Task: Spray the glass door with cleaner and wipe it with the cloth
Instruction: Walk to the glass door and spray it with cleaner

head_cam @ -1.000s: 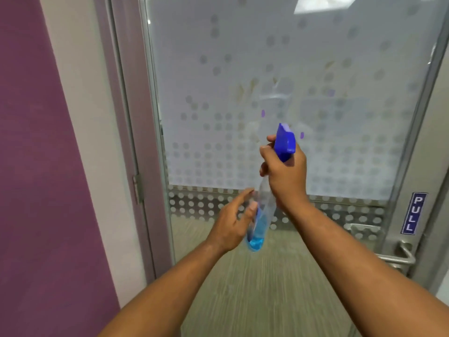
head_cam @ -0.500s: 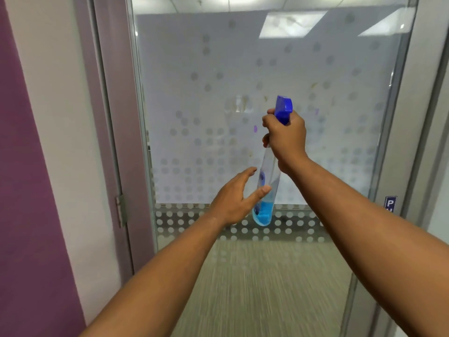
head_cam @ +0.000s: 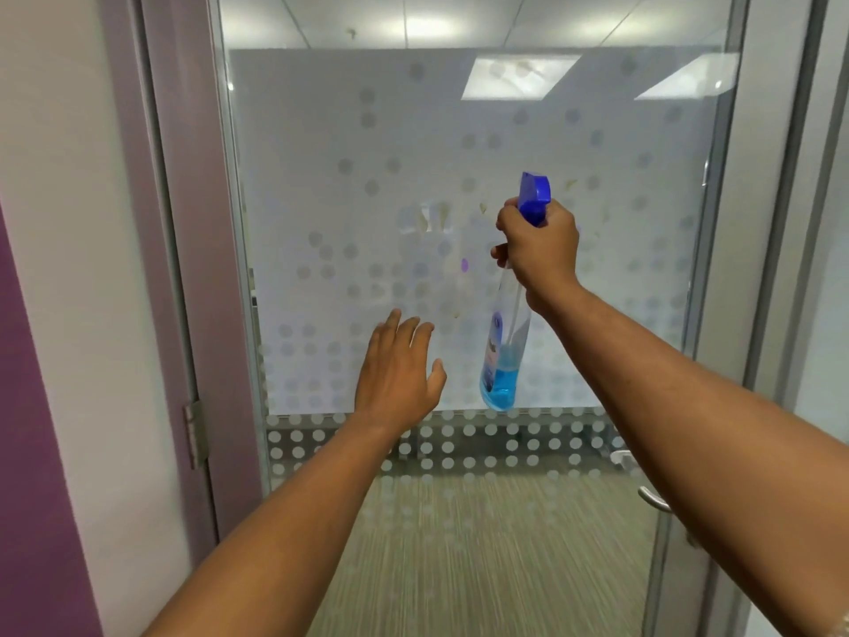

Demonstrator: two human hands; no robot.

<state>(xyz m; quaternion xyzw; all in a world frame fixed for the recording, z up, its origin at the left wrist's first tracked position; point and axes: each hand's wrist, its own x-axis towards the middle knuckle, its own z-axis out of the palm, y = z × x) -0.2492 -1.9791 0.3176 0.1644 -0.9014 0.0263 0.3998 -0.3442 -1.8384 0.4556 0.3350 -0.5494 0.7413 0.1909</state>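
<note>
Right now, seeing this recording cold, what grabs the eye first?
The clear spray bottle with a blue trigger head and blue liquid, gripped by the right hand at centre-right, raised before the frosted, dot-patterned glass door. The left hand is open with spread fingers just left of the bottle. Pale smears mark the glass at mid-height.

A purple door frame (head_cam: 202, 250) stands upright at the left. A metal hinge (head_cam: 195, 433) sits on its left edge, low down. Left of the frame runs a white wall strip (head_cam: 69, 223), and further left a purple wall (head_cam: 27, 452). Right of the frame, seen through glass, a striped grey-green carpet (head_cam: 482, 558) covers the floor and ceiling panels with lights (head_cam: 427, 25) show at the top. Far to the frame's right stands a grey post (head_cam: 762, 177).
</note>
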